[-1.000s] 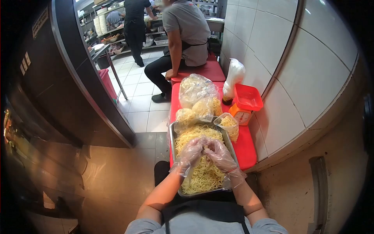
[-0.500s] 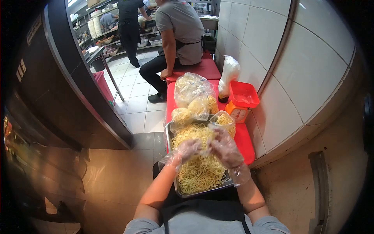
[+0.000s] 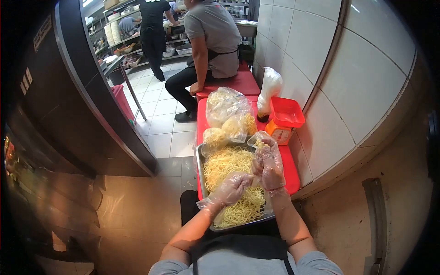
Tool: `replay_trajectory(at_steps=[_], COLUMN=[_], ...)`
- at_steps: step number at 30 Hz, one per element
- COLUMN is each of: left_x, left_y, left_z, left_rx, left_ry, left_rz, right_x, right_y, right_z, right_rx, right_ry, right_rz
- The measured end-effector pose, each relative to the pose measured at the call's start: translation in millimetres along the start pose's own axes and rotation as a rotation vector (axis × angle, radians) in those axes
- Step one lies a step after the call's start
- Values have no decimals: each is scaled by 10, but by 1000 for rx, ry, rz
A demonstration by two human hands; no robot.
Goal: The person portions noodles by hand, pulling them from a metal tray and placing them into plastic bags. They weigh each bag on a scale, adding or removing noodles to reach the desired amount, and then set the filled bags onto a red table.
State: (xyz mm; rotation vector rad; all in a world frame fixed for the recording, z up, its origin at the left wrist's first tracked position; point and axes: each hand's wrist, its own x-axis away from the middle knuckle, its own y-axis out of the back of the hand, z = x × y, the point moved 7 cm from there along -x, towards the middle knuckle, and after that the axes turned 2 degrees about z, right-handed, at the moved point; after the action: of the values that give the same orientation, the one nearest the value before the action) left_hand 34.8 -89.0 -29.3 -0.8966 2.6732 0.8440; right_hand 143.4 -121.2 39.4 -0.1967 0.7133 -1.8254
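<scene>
Loose yellow noodles (image 3: 224, 167) fill a metal tray (image 3: 200, 172) on a red surface. Over the tray's lower middle is my left hand (image 3: 233, 188) in a clear plastic glove, its fingers closed; whatever they hold is too small to make out. My right hand (image 3: 268, 167), gloved too, covers the tray's right edge with curled fingers against a clear bag of noodles (image 3: 260, 139); its grip is partly hidden. Filled bags of noodles (image 3: 233, 126) lie at the tray's far edge.
An orange scale (image 3: 278, 133) with a red basin (image 3: 287, 112) stands at the right beside a plastic-wrapped bundle (image 3: 271, 87). A person in grey (image 3: 213, 39) sits on the red bench (image 3: 238, 82) ahead. Tiled wall on the right; dark panel on the left.
My left hand has moved slightly right and nearer to me. My right hand has shifted right, now overlapping the small noodle bag at the tray's edge.
</scene>
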Motion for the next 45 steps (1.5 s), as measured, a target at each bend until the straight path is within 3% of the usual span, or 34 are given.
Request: replay_trajectory(at_steps=[5, 8, 10, 11, 14, 15, 18, 19, 23, 25, 27, 29, 31, 36, 39, 42, 43, 45], left_x=[49, 163, 305, 369, 346, 333, 120, 62, 141, 153, 212, 265, 216, -45, -186, -281, -284, -351], left_y=[10, 140, 79, 57, 339, 406, 315, 153, -311, -450, -435, -387, -191, 318, 558, 677, 652, 541], left_z=[-61, -128, 195, 326, 190, 384, 374, 391, 439, 556, 659, 658, 345, -553, -671, -486, -170, 174], left_rx=[-125, -109, -185, -222, -477, -530, -754, -673, -749, -662, -279, -270, 77, -200, -118, -583, -670, -651], left_ry=[-35, -238, -132, -80, 178, 447, 158, 244, 170, 255, 357, 329, 517, -46, -23, -11, 157, 262], left_rz=[95, -154, 78, 199, 141, 150, -11, 173, 305, 376, 342, 369, 345, 190, 198, 247, 314, 475], right_x=[56, 105, 107, 96, 108, 86, 62, 67, 95, -8, -114, -315, -557, -1009, -1002, -946, -921, -928], right_y=[-117, -162, -50, 18, 137, 145, 192, 195, 350, 376, 276, 157, 83, 50, 78, 264, 306, 402], right_z=[245, 666, 1081, 1179, 1198, 1099, 685, 530, 148, 227, 323, 340, 323, 169, 195, 260, 306, 330], right_rx=[137, 137, 131, 99, 64, 88, 126, 105, 83, 257, 348, 435, 491, 575, 486, 613, 661, 724], right_ry=[155, 302, 486, 477, 393, 340, 125, 48, -205, -182, -159, -164, -131, 16, -30, 7, 16, 18], right_rz=[-92, -138, -173, -191, -222, -210, -147, -124, -44, 0, 32, 99, 207, 255, 195, 114, 91, 126])
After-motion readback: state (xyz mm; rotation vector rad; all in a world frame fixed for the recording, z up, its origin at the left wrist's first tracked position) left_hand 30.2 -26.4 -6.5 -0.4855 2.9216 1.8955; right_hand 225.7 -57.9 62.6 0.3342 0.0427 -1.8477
